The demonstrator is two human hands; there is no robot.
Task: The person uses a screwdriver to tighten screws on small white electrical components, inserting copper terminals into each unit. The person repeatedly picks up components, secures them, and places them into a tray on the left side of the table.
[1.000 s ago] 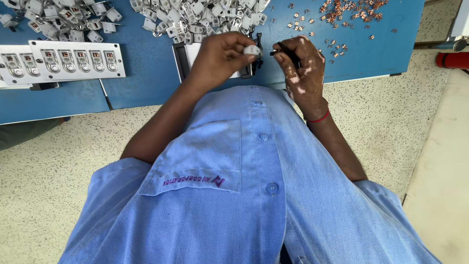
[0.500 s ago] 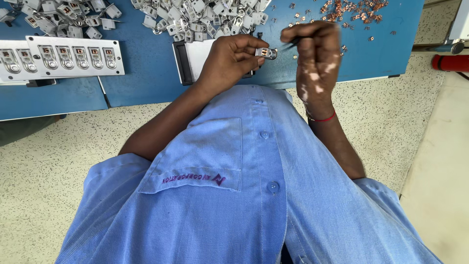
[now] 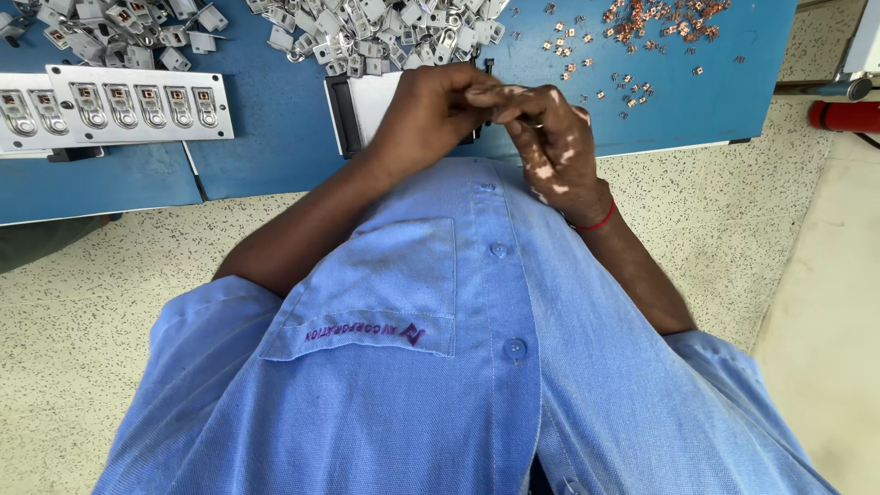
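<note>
My left hand (image 3: pixel 426 115) and my right hand (image 3: pixel 550 147) meet over the near edge of the blue table (image 3: pixel 275 128). Their fingertips are pinched together on a small metal part (image 3: pixel 483 93), which the fingers almost wholly hide. A red thread band circles my right wrist. Under the hands lies a white block with a black edge (image 3: pixel 353 105). Just beyond them is a pile of silvery metal parts (image 3: pixel 385 32).
A white fixture plate (image 3: pixel 119 105) holding a row of parts lies at the left, with a second heap of silvery parts (image 3: pixel 110 27) behind it. Small copper pieces (image 3: pixel 642 18) are scattered at the far right. A red object (image 3: pixel 843 115) lies on the speckled floor at right.
My right hand has dropped from its raised position and closed in against my left. Both hands have drawn together over the white block, and the part is now hidden by the fingers.
</note>
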